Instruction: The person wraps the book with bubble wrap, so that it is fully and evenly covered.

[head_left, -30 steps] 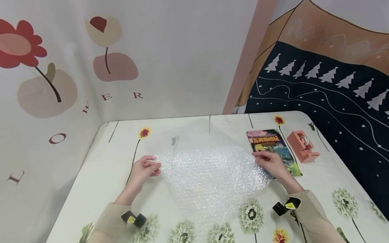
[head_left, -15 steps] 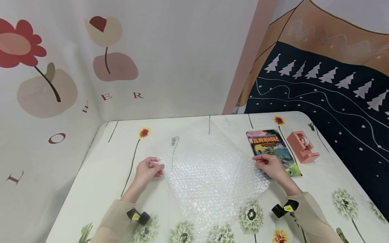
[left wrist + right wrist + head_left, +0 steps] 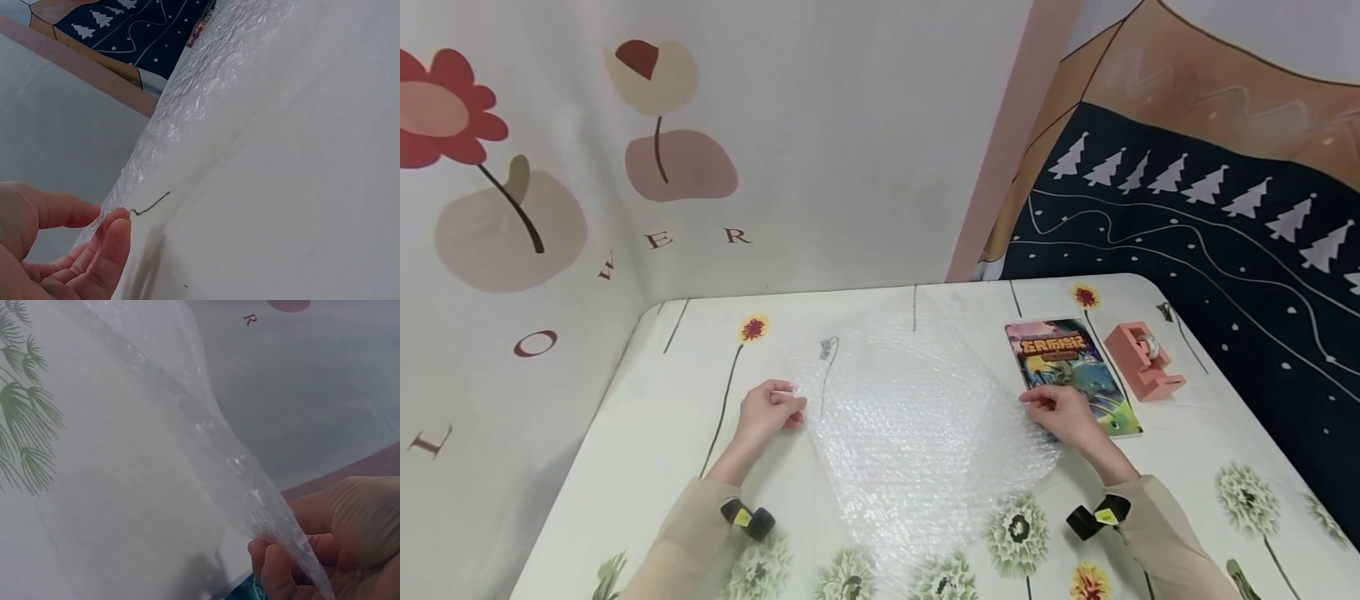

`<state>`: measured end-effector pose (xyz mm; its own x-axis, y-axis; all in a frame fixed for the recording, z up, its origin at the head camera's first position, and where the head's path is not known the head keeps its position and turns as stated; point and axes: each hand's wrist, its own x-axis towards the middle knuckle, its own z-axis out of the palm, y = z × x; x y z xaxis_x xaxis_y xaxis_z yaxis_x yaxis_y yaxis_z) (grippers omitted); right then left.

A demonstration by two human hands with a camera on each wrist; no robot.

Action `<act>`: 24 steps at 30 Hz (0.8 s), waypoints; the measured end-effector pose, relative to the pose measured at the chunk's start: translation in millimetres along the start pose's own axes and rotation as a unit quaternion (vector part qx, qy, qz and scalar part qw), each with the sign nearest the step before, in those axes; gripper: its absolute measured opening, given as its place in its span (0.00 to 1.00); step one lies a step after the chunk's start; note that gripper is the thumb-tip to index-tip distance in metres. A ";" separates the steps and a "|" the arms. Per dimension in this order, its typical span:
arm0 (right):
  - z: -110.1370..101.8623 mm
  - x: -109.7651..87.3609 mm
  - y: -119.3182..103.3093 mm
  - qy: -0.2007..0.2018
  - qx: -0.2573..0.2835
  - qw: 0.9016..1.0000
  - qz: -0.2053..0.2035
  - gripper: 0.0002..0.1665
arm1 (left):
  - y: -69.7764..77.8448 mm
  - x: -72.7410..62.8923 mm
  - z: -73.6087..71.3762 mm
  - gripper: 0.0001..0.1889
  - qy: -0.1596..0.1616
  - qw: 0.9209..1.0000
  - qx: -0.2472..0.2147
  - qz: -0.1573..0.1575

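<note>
A sheet of bubble wrap (image 3: 917, 425) is spread on the flowered surface (image 3: 647, 442). Its left edge is pinched by the left hand (image 3: 769, 412), its right edge by the right hand (image 3: 1060, 413), each grip clamped on the sheet. A book (image 3: 1067, 367) lies just beside the right hand.

A colourful book (image 3: 1071, 375) lies flat on the flower-printed table (image 3: 647, 433), just beyond the right grip. A pink tape dispenser (image 3: 1142, 361) stands beside the book, farther right. Flowered wall cloth (image 3: 550, 192) hangs behind
</note>
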<state>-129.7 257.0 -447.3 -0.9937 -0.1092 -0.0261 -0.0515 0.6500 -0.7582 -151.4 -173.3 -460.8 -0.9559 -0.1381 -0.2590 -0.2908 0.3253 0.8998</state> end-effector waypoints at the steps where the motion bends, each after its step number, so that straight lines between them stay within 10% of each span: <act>1: 0.2 -0.1 -0.2 -0.003 -0.001 1.000 -0.002 0.09 | -0.2 1.0 0.0 0.15 0.002 1.000 0.003 -0.001; 24: -6.7 -2.4 2.1 0.022 -0.052 0.998 -0.011 0.09 | -6.7 10.9 -3.9 0.17 0.026 0.998 0.055 0.012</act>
<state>-128.1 263.7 -444.4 -0.9955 -0.0927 0.0204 -0.0813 0.7224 -0.6867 -159.7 -180.6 -468.2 -0.9600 -0.1768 -0.2173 -0.2739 0.4294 0.8606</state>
